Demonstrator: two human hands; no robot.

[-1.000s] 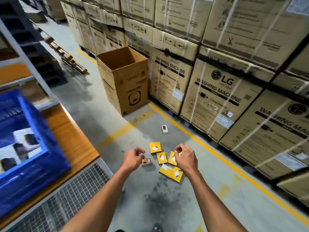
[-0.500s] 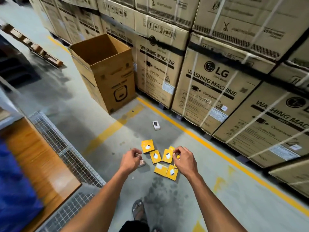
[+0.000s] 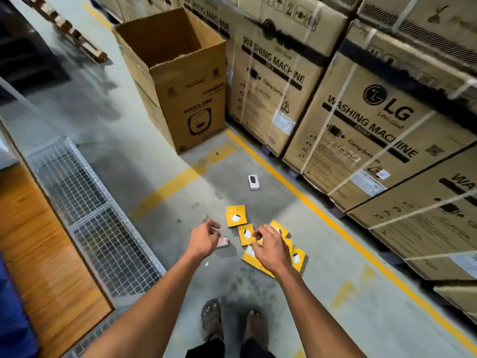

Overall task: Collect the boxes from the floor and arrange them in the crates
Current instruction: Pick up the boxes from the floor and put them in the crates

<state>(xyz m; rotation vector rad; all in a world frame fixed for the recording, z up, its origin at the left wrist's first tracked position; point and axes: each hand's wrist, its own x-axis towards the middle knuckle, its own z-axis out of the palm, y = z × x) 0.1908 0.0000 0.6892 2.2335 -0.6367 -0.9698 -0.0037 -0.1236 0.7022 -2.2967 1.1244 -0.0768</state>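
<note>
Head view, boxes: a loose cluster of small yellow boxes (image 3: 235, 216) lies flat on the grey floor (image 3: 322, 293) just ahead of the person's feet, several overlapping each other. A single white box (image 3: 253, 182) lies apart, farther out near the yellow floor line (image 3: 333, 226). A small pinkish box (image 3: 223, 242) sits just left of the cluster.

Head view, left hand: the left hand (image 3: 204, 240) hangs over the pinkish box with fingers curled loosely; whether it touches or holds anything cannot be told.

Head view, right hand: the right hand (image 3: 269, 250) hovers above the middle of the yellow cluster, fingers bent and spread, gripping nothing that shows.

Head view, crate: only a blue edge (image 3: 10, 319) shows at the far left beside the wooden shelf (image 3: 44, 254); no crate interior is visible.

Handling: the boxes look like thin, light card, stiff enough to pinch by opposite edges. Lying flat and overlapped, they likely need a fingertip under a raised corner; stacking several at once seems workable, though glossy faces might slide.

Change from earlier: the view has tilted down, so both feet now show. The blue crate has almost left the frame. The hands have opened somewhat from their earlier closed pinch, and the boxes lie where they were.
</note>
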